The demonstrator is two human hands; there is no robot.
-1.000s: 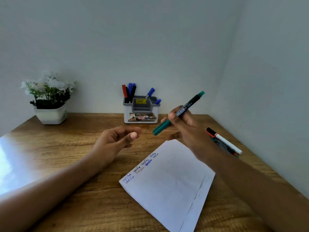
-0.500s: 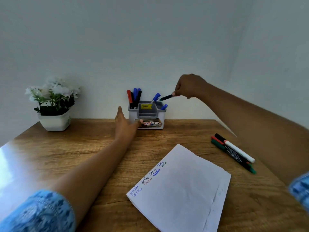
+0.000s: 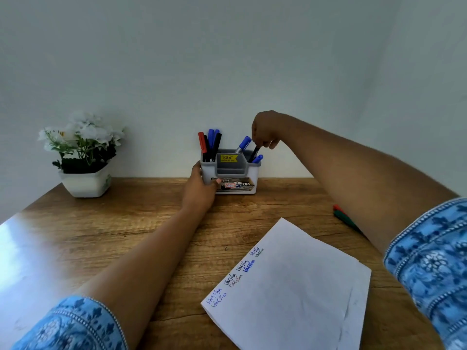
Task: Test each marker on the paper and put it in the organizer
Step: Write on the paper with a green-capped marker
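Our right hand (image 3: 265,130), pinching the marker (image 3: 254,154), has lowered it into the organizer (image 3: 252,173), which our left hand (image 3: 201,190) now grips; nearly stowed.

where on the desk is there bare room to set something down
Widest bare desk: between the pot and the left hand. Smaller strip: between organizer and paper. Crowded: the organizer, which the left hand holds while the right hand pinches a marker; loose markers right of the paper.
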